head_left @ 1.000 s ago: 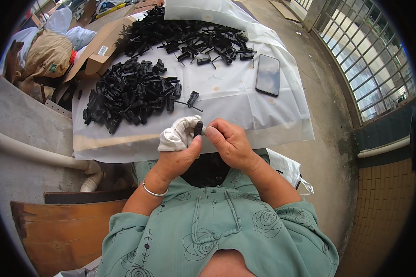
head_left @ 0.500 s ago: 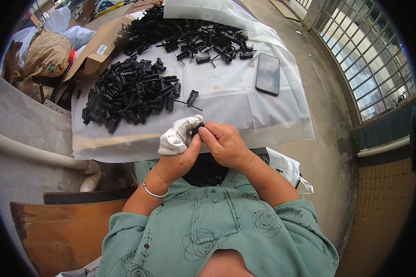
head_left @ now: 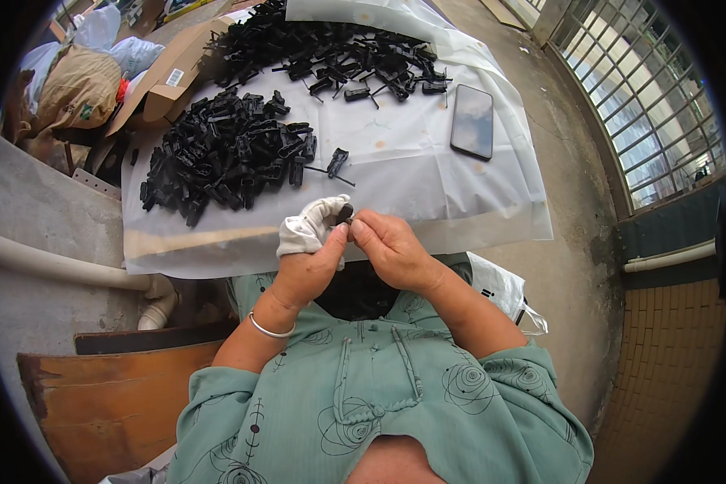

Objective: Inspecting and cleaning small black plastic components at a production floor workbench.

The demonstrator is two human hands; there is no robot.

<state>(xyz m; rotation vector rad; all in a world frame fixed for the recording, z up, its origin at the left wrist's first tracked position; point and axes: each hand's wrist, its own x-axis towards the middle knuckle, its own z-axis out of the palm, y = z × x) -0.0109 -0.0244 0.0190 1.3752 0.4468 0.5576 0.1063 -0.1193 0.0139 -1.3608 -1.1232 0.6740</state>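
Note:
Above my lap, at the table's near edge, both hands meet on a small black plastic part. My left hand is closed around it; a white cloth glove covers its fingers, while the thumb is bare. With bare thumb and fingers, my right hand pinches the part's right end, where the fingertips hide most of it. Just beyond them lies a single black plastic piece with a thin rod sticking out. A heap of similar black pieces sits to the left.
A larger pile of black pieces with thin rods covers the table's far side. At the right, a phone rests on the white plastic sheet. Left of the table are an open cardboard box and bags; a barred window is at the right.
More of the black part's rounded end shows above my fingers now. My hands stay together in nearly the same place, and the view has shifted slightly.

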